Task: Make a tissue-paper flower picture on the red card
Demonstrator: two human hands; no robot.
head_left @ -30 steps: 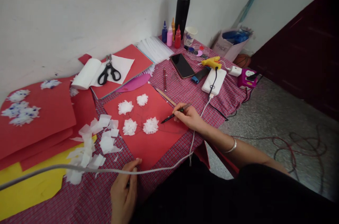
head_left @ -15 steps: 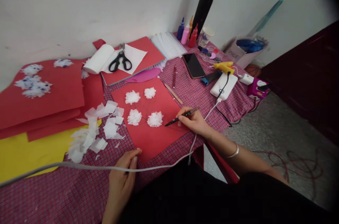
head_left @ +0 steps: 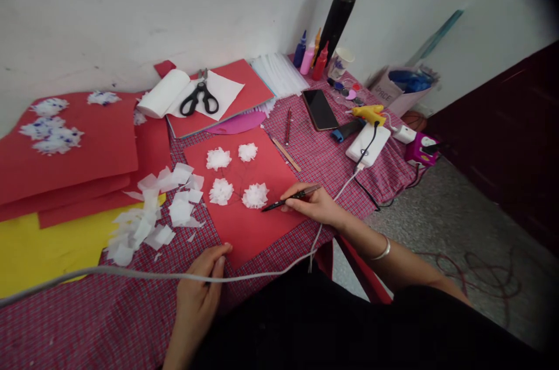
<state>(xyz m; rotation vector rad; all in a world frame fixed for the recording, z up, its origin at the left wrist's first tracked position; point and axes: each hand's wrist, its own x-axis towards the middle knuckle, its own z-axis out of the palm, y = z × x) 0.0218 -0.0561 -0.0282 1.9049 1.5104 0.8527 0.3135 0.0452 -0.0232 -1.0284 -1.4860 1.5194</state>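
Observation:
My right hand [head_left: 310, 204] grips a black pen [head_left: 277, 204], its tip at the red paper [head_left: 248, 236] just below the lower right white tissue tuft [head_left: 255, 196]. Several such tufts sit on this sheet, with thin dark lines drawn between them. At the sheet's near left corner rests my left hand [head_left: 203, 279], fingers curled together and index fingertip touching the paper's edge. A small dark bit shows between its fingers; what it is I cannot make out. Torn white tissue pieces [head_left: 148, 218] lie left of the sheet.
A white cable [head_left: 262, 277] crosses in front of my left hand. Behind the sheet lie scissors [head_left: 200, 97], a tissue roll [head_left: 163, 93], a red pencil [head_left: 288, 126] and a phone [head_left: 320, 109]. A yellow glue gun [head_left: 369, 114] rests by a white power bank [head_left: 368, 144].
My right hand has moved left with the pen, bringing its tip closer to the lower right tuft. My left hand stays at the sheet's corner.

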